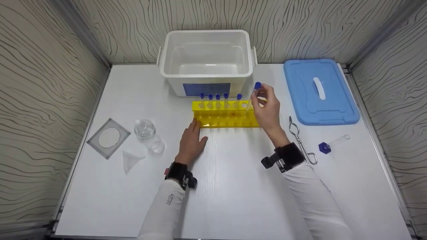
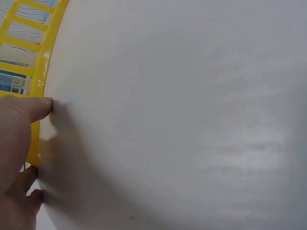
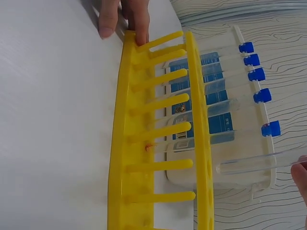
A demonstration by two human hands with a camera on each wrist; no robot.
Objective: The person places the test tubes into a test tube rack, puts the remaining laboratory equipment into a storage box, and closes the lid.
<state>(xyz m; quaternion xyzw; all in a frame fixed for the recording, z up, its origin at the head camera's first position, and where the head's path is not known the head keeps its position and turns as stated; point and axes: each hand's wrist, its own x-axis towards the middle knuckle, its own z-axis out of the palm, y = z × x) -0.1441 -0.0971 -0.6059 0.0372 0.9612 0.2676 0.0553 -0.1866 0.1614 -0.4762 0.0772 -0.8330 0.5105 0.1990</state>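
My right hand (image 1: 269, 111) pinches a clear test tube (image 3: 249, 165) near its blue cap (image 1: 258, 85). The tube leans, its rounded lower end just above the yellow test tube rack (image 1: 227, 126), close to an uncovered hole in the top plate. In the right wrist view, only fingertips (image 3: 300, 175) of this hand show at the edge. My left hand (image 1: 191, 141) rests on the table with its fingertips against the rack's left end and its thumb spread away. Several blue-capped test tubes (image 3: 256, 74) stand in the rack, mostly grouped toward the left.
Behind the rack stands a white bin (image 1: 206, 81), with its blue lid (image 1: 305, 96) lying to the right. Metal tongs (image 1: 301, 143) and a tube on a purple hexagonal base (image 1: 324, 148) lie at right. Left are a gauze square (image 1: 124, 133), a funnel (image 1: 130, 160) and a beaker (image 1: 156, 145).
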